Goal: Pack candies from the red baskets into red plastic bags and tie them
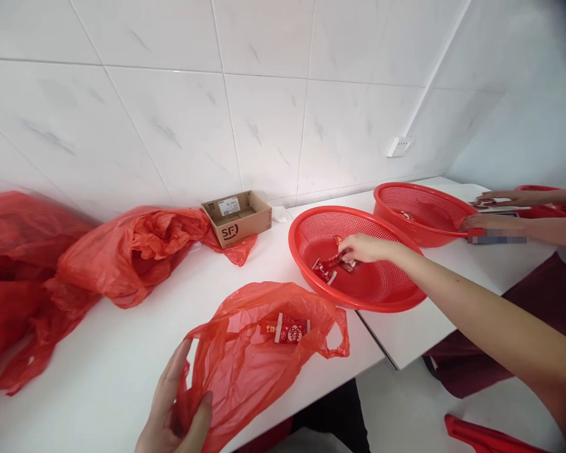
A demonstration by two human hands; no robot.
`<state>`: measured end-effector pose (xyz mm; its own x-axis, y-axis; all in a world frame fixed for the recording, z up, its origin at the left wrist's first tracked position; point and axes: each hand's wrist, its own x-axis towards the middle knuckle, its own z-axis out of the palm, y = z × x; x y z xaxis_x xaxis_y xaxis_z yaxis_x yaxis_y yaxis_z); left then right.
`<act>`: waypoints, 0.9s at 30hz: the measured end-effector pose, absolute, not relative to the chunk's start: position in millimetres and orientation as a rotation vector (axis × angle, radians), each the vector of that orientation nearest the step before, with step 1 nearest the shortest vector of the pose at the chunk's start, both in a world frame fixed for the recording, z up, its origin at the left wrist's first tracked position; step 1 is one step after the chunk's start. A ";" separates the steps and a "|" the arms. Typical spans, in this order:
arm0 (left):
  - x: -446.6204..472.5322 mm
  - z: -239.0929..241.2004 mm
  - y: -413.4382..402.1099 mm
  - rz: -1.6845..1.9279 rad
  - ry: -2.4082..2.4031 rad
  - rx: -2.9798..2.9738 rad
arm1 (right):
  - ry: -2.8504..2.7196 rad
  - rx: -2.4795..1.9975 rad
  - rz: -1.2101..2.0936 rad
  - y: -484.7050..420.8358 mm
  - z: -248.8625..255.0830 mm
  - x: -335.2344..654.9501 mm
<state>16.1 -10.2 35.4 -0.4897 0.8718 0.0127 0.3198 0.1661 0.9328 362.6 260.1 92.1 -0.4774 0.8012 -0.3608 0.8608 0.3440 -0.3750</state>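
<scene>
My left hand point(177, 402) grips the near edge of a red plastic bag point(245, 384), which lies spread on the table with its mouth held apart. Inside the bag rests a small red-and-white packet point(293, 329). To the right, my right hand point(361, 248) reaches into a red plastic colander point(387, 283), fingers closed around red packets point(342, 258). Another red packet point(324, 271) lies in the colander just below the fingers. How many packets the fingers hold I cannot tell.
An open cardboard box point(245, 226) stands by the wall. Filled red bags point(117, 258) are heaped at the left. A second red colander point(419, 214) sits behind, with a co-worker's hands point(495, 221) beside it. A gap between tables point(377, 340) runs near the first colander.
</scene>
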 end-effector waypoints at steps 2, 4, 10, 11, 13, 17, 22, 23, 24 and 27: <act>18.0 39.4 -9.9 1.307 1.911 1.129 | 2.601 1.584 -0.961 246.1 113.7 352.4; 19.1 42.8 -8.3 1.290 1.904 1.129 | 2.699 1.567 -1.289 221.8 132.2 331.0; 26.7 53.2 1.6 1.321 1.809 1.087 | 2.870 1.212 -1.217 148.4 131.7 240.7; 28.5 54.8 2.7 1.336 1.781 1.079 | 2.920 1.221 -1.130 148.5 128.2 233.1; 31.6 57.7 3.6 1.355 1.733 1.062 | 2.954 1.344 -1.031 163.6 123.6 231.6; 33.7 61.4 0.1 1.344 1.753 1.044 | 2.736 1.774 -0.526 222.4 112.8 267.6; 26.3 55.8 -5.6 1.331 1.813 1.064 | 2.444 1.643 -0.541 248.0 73.5 304.6; 24.1 53.5 -6.0 1.325 1.816 1.060 | 2.411 1.592 -0.573 247.9 66.7 307.2; 22.1 51.4 -6.2 1.317 1.818 1.051 | 2.385 1.548 -0.604 248.7 61.9 309.3; 18.9 47.3 -6.2 1.310 1.803 0.998 | 2.333 1.518 -0.638 264.3 61.4 318.8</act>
